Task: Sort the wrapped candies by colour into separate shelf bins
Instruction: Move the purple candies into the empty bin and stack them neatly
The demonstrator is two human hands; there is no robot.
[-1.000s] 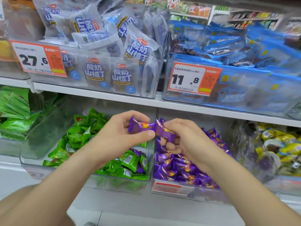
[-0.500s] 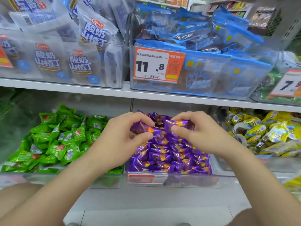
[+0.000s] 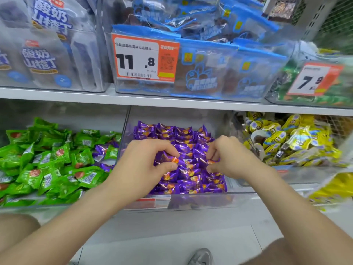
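My left hand [image 3: 145, 161] pinches a purple candy [image 3: 169, 159] between thumb and forefinger, low over the purple pile [image 3: 172, 133] in the middle bin [image 3: 191, 202]. My right hand [image 3: 229, 157], fingers curled, grasps a second candy [image 3: 210, 162] that lies against the same pile; whether it is lifted clear I cannot tell. Both hands are inside the middle bin, near each other but apart. The left bin holds green candies [image 3: 47, 165], with a few stray purple ones [image 3: 100, 152] at its right edge, just beside the middle bin's wall. The right bin holds yellow candies [image 3: 286, 142]. Above the shelf [image 3: 172, 101], clear tubs of blue packets carry orange price tags reading 11.8 [image 3: 145, 58] and 7.9 [image 3: 313, 79]. A grey shoe [image 3: 202, 257] shows on the floor below
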